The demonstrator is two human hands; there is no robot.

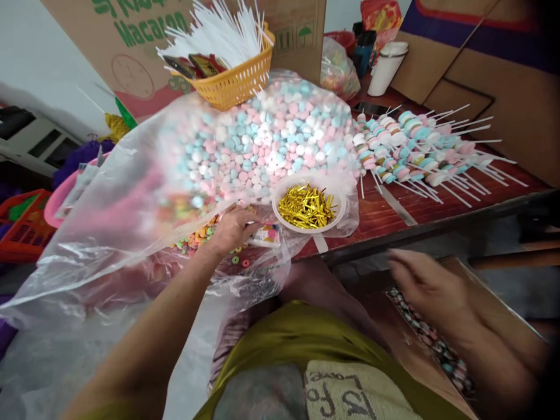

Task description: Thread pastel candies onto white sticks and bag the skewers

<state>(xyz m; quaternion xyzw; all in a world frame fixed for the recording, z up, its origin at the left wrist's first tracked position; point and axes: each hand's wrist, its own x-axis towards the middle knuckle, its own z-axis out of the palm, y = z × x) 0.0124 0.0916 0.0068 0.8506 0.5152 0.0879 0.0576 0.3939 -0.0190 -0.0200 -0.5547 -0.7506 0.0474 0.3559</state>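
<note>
My left hand (234, 228) rests on a heap of small coloured ring candies (198, 236) inside a big clear plastic bag (131, 204), its fingers curled over a small candy packet (265, 234). My right hand (426, 286) hangs blurred below the table edge, over a cardboard box (485, 303) that holds a wrapped candy stick (433, 341); its fingers are smeared. A white bowl of gold twist ties (307, 205) sits just right of my left hand. Pastel pink, blue and white candies (271, 137) fill the bag behind it.
Finished candy skewers (415, 149) lie in a row on the red wooden table (389, 213) at the right. A yellow basket of white sticks (231, 58) stands at the back, by cardboard boxes (131, 35) and a white cup (387, 67). Red and pink baskets (26, 224) sit at the left.
</note>
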